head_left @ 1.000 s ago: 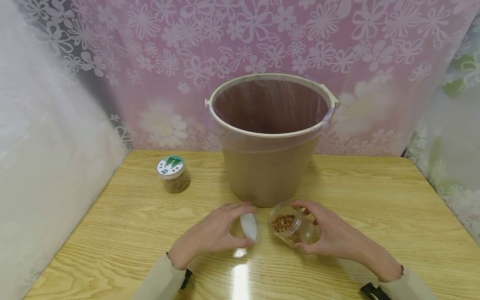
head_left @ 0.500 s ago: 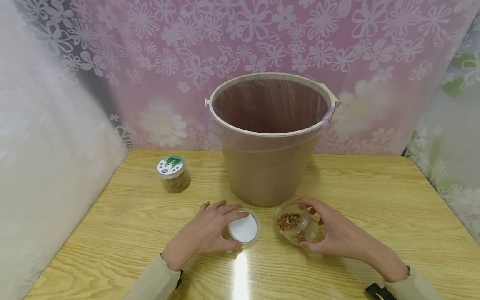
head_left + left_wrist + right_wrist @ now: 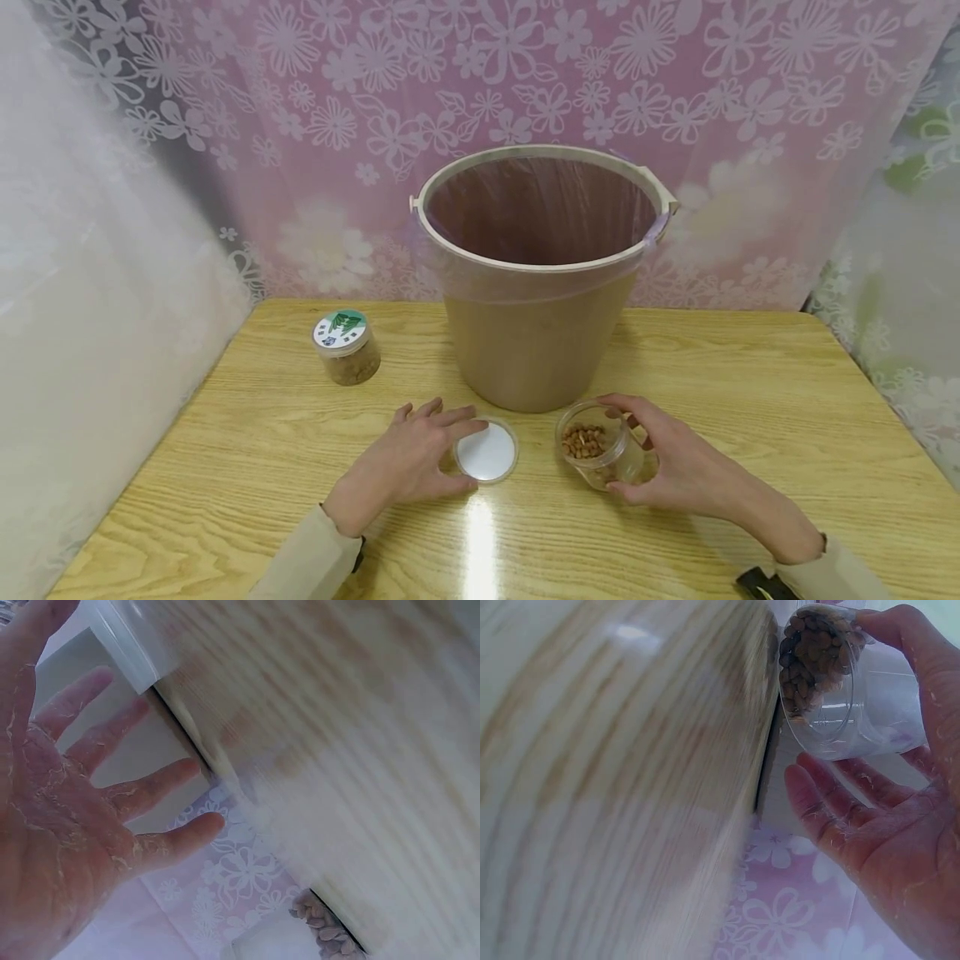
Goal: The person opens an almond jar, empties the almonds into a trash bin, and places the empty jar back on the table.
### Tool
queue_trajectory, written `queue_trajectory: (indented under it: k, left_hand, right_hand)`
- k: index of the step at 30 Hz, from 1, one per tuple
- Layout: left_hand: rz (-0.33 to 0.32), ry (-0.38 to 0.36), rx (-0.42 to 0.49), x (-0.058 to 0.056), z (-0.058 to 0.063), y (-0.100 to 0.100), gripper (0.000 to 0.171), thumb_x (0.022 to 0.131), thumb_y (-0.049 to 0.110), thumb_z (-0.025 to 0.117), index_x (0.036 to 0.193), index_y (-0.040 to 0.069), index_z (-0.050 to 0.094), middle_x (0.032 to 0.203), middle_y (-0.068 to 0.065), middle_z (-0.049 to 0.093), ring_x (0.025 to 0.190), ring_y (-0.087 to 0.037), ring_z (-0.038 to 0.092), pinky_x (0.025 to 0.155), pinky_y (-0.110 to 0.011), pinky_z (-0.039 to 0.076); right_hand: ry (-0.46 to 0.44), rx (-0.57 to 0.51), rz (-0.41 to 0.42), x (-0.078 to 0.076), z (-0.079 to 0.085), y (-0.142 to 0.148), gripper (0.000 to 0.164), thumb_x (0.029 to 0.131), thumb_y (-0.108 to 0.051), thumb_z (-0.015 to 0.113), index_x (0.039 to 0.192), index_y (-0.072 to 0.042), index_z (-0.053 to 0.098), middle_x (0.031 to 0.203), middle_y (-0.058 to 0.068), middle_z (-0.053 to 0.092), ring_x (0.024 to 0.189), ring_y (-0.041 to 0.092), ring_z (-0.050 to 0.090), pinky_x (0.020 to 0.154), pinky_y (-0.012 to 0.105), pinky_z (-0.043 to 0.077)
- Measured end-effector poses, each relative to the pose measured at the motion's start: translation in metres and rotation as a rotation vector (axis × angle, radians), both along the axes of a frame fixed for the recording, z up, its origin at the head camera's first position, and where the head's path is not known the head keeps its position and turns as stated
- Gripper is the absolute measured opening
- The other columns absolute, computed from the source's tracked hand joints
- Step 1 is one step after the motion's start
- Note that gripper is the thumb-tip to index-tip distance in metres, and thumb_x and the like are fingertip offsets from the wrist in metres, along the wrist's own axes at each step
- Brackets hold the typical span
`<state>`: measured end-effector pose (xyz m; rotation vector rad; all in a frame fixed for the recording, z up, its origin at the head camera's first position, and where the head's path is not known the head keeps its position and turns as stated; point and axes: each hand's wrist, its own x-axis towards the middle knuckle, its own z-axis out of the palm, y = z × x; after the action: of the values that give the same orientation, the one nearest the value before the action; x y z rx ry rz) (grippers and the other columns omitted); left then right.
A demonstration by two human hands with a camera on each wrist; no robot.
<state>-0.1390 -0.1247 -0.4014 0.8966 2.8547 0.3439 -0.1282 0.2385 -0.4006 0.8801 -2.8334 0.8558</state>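
Observation:
A clear plastic jar [image 3: 600, 448] of small brown nuts or kernels [image 3: 585, 442] tilts with its open mouth toward the left. My right hand [image 3: 678, 458] holds it by the side, thumb near and fingers on the far side. In the right wrist view the nuts [image 3: 814, 656] lie against one side of the jar [image 3: 889, 712]. A round lid [image 3: 486, 451] with a white inside lies on the table, left of the jar. My left hand [image 3: 405, 454] is at the lid's left edge, fingers spread; the left wrist view shows the fingers [image 3: 154, 796] extended.
A large beige bucket [image 3: 536, 342] lined with a thin plastic bag stands behind the hands. To the left rear stands a closed jar [image 3: 347, 348] with a green and white label. Floral curtains [image 3: 510, 75] hang behind the wooden table [image 3: 750, 400].
The lid goes from tilted in my left hand to flat on the table, and the left fingers loosen from it. My right hand and the open jar shift slightly right.

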Motion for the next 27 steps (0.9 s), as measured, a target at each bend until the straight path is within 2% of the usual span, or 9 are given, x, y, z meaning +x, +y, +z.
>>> queue_trajectory:
  k: [3, 6, 13, 17, 21, 24, 27]
  left_hand:
    - [-0.002, 0.015, 0.016, 0.0, 0.001, -0.002, 0.068, 0.088, 0.057, 0.073, 0.148, 0.03, 0.055, 0.156, -0.003, 0.052, 0.142, -0.049, 0.046, 0.104, -0.077, 0.038]
    - [-0.02, 0.097, 0.036, -0.001, 0.003, -0.005, 0.065, 0.089, 0.055, 0.073, 0.146, 0.028, 0.056, 0.153, -0.003, 0.055, 0.141, -0.047, 0.049, 0.105, -0.072, 0.042]
    - [-0.082, 0.451, 0.18, -0.005, 0.009, -0.014, 0.055, 0.088, 0.047, 0.078, 0.137, 0.024, 0.065, 0.144, -0.003, 0.063, 0.135, -0.041, 0.056, 0.1, -0.063, 0.051]
    - [-0.095, 0.647, 0.231, -0.008, 0.012, -0.017, 0.055, 0.087, 0.041, 0.08, 0.137, 0.023, 0.065, 0.144, -0.002, 0.063, 0.137, -0.04, 0.055, 0.103, -0.063, 0.048]
    - [-0.078, 0.823, 0.29, -0.01, 0.017, -0.02, 0.042, 0.099, 0.042, 0.065, 0.134, 0.02, 0.067, 0.14, -0.007, 0.065, 0.133, -0.04, 0.058, 0.102, -0.064, 0.048]
    - [-0.065, 0.964, 0.362, -0.013, 0.021, -0.02, 0.043, 0.103, 0.046, 0.054, 0.129, 0.016, 0.071, 0.136, -0.01, 0.068, 0.128, -0.042, 0.06, 0.098, -0.065, 0.049]
    - [-0.056, 1.073, 0.436, -0.014, 0.026, -0.018, 0.043, 0.1, 0.045, 0.059, 0.126, 0.014, 0.072, 0.132, -0.012, 0.07, 0.126, -0.043, 0.061, 0.098, -0.064, 0.048]
  right_hand:
    - [0.002, 0.008, -0.003, 0.0, 0.0, 0.001, 0.093, 0.071, -0.028, 0.093, 0.149, -0.019, 0.043, 0.135, 0.004, 0.062, 0.107, 0.013, 0.061, 0.079, 0.032, 0.055]
    - [-0.004, -0.011, 0.003, 0.0, 0.0, 0.002, 0.093, 0.071, -0.026, 0.093, 0.149, -0.018, 0.043, 0.138, 0.005, 0.061, 0.113, 0.017, 0.062, 0.081, 0.033, 0.057]
    - [0.012, -0.068, 0.025, 0.0, -0.004, 0.003, 0.094, 0.07, -0.022, 0.095, 0.148, -0.016, 0.043, 0.13, 0.009, 0.061, 0.112, 0.024, 0.064, 0.082, 0.033, 0.06]
    - [0.005, -0.065, 0.01, 0.0, -0.004, 0.004, 0.095, 0.069, -0.021, 0.095, 0.148, -0.014, 0.042, 0.137, 0.011, 0.059, 0.115, 0.025, 0.063, 0.082, 0.031, 0.06]
    - [-0.014, -0.051, -0.004, 0.0, -0.003, 0.007, 0.095, 0.07, -0.024, 0.094, 0.148, -0.014, 0.04, 0.136, 0.011, 0.061, 0.115, 0.026, 0.065, 0.082, 0.031, 0.059]
    - [-0.002, -0.042, -0.008, 0.0, -0.003, 0.009, 0.096, 0.069, -0.023, 0.094, 0.148, -0.014, 0.04, 0.132, 0.009, 0.065, 0.112, 0.025, 0.066, 0.081, 0.031, 0.058]
    - [0.013, -0.038, -0.023, 0.001, -0.004, 0.011, 0.097, 0.067, -0.021, 0.095, 0.147, -0.014, 0.041, 0.131, 0.009, 0.066, 0.107, 0.022, 0.067, 0.081, 0.031, 0.057]
